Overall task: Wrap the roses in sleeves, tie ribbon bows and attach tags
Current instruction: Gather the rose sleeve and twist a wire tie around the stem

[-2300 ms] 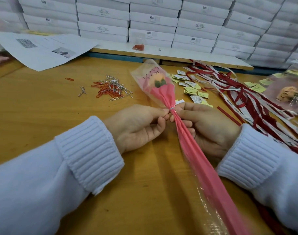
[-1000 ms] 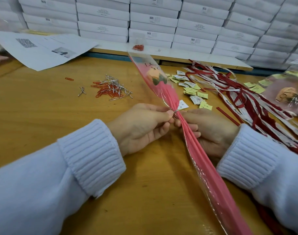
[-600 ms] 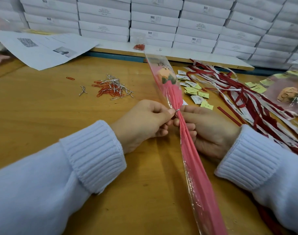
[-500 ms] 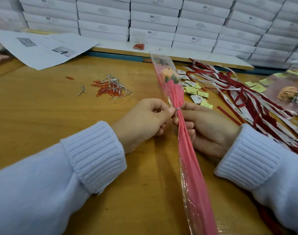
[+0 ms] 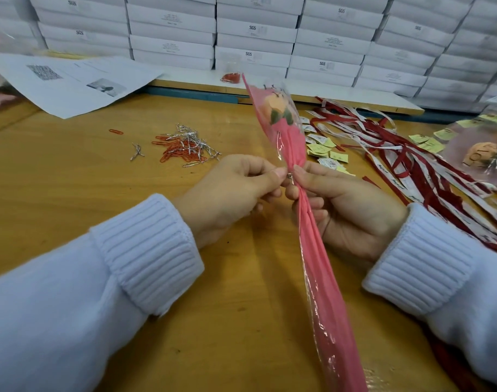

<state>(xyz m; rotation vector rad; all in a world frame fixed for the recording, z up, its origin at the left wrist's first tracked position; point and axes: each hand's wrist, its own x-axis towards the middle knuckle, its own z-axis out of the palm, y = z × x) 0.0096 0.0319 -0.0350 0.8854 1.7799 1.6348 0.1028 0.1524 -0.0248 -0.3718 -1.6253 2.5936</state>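
Observation:
A peach rose (image 5: pixel 275 104) sits in a pink and clear sleeve (image 5: pixel 315 250) that runs from the table's middle down to the lower edge. My right hand (image 5: pixel 352 210) grips the gathered neck of the sleeve. My left hand (image 5: pixel 236 190) pinches a silver twist tie (image 5: pixel 289 175) at that neck, thumb tip against the right thumb. Red and white ribbons (image 5: pixel 411 168) lie at the right, with yellow and white tags (image 5: pixel 323 148) beside them.
A heap of silver ties and red paper clips (image 5: pixel 185 145) lies left of the rose. Printed sheets (image 5: pixel 71 80) are at the back left. White boxes (image 5: pixel 255 32) are stacked along the back. Another wrapped rose (image 5: pixel 482 157) lies at the far right on the wooden table (image 5: pixel 71 188).
The sleeve has turned in my hands and swung from leaning left to nearly upright. Both hands stay at its neck on the twist tie.

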